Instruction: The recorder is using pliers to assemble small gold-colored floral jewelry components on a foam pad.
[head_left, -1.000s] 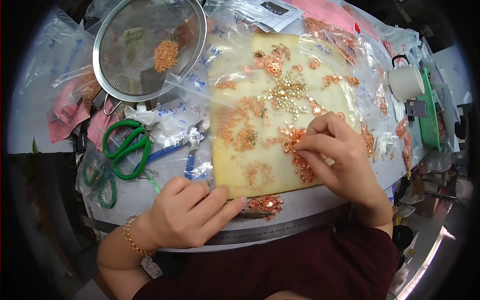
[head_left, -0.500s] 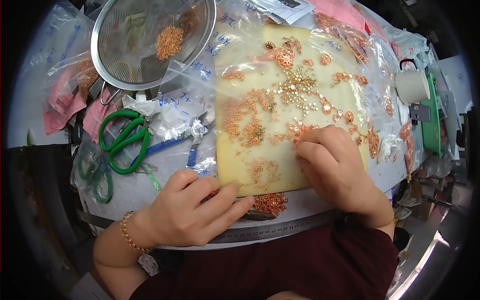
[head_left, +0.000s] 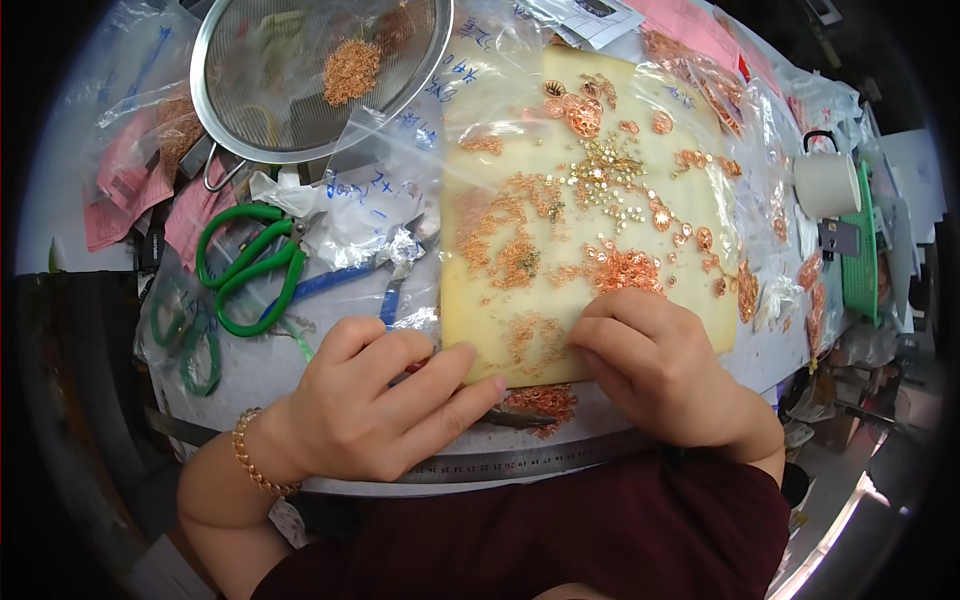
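Note:
My left hand (head_left: 365, 405) is closed around pliers, whose dark jaws (head_left: 518, 417) stick out past the fingertips at the mat's near edge; most of the handles are hidden. My right hand (head_left: 650, 365) rests on the pale yellow mat (head_left: 470, 350) with thumb and fingers pinched together. Whatever they hold, if anything, is too small or hidden. Just beyond it lies a dense heap of copper-coloured pieces (head_left: 625, 270). Small copper rings (head_left: 535, 340) are scattered left of it. Gold-coloured bits (head_left: 608, 165) spread farther back. Under the pliers' jaws sits another copper-coloured pile (head_left: 545, 402).
Green-handled scissors (head_left: 260, 265) and blue-handled pliers (head_left: 395, 265) lie left of the mat, among clear plastic bags. A mesh strainer (head_left: 205, 90) with copper-coloured bits stands at the back left. A steel ruler (head_left: 540, 460) runs along the near edge. A white mug (head_left: 825, 185) stands at right.
My right hand has drawn back toward me and slightly left, uncovering more of the copper-coloured heap. My left hand keeps its grip on the pliers. The whole view has shifted a little.

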